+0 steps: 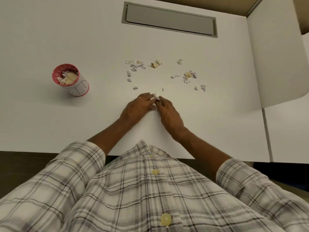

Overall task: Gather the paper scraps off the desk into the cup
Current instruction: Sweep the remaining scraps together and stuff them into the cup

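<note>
The white tabletop carries all items.

1. Cup: a cylindrical paper cup with a pink rim and a white printed wall stands upright toward the left edge of the tabletop, well apart from both hands. It holds crumpled white and cream paper pieces that reach close to the rim.
2. Loose scraps: small torn white and tan paper scraps lie scattered across the middle of the tabletop, spreading toward the right edge. They lie between the hands and the far edge.
3. Left hand: rests on the tabletop toward the middle of the near edge. Its fingers are bent around a small clump of white paper scraps.
4. Right hand: rests just beside the left hand, fingertips meeting it. Its fingers are curled and pinch the same clump from the opposite side.
5. A grey rectangular cable hatch sits flush in the tabletop at the far edge.
6. A plaid button shirt with rolled sleeves covers the person at the near edge.
</note>
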A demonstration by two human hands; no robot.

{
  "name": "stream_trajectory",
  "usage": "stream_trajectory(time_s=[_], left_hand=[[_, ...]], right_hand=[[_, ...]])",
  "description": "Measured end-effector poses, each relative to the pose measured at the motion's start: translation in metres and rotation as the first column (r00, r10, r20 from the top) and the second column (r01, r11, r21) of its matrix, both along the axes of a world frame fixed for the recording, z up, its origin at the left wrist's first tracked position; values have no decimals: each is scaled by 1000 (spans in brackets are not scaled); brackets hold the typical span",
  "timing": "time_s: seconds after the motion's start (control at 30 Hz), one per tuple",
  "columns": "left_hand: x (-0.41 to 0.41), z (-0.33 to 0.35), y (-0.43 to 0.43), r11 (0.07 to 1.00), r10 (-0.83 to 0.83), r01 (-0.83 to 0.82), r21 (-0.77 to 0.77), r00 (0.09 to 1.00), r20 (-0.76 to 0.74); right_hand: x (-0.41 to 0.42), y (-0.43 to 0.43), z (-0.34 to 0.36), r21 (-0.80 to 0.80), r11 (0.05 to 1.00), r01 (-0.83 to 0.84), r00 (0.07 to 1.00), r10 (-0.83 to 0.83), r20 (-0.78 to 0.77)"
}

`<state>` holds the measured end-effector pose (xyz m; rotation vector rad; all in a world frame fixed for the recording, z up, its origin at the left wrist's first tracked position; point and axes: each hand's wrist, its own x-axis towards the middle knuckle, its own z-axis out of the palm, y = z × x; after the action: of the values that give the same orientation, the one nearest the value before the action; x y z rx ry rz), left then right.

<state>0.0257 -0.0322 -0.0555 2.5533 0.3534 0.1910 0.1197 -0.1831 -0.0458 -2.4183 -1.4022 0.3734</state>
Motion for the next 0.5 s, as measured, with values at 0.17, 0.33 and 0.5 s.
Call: stream_trajectory(time_s=[0.17, 0.33, 0.5], left_hand=[[-3, 6, 0, 990, 0, -6, 138, 999, 44], [-2, 17, 14, 982, 175, -168, -88, 981, 86], [-10, 50, 41, 923, 334, -291, -252, 931, 149]], right_hand=[[12, 4, 8, 5, 998, -58, 989, 57, 139], [23, 20, 18, 128, 986, 104, 993, -109, 32], [35, 34, 35, 147, 966, 215, 976, -215, -18]])
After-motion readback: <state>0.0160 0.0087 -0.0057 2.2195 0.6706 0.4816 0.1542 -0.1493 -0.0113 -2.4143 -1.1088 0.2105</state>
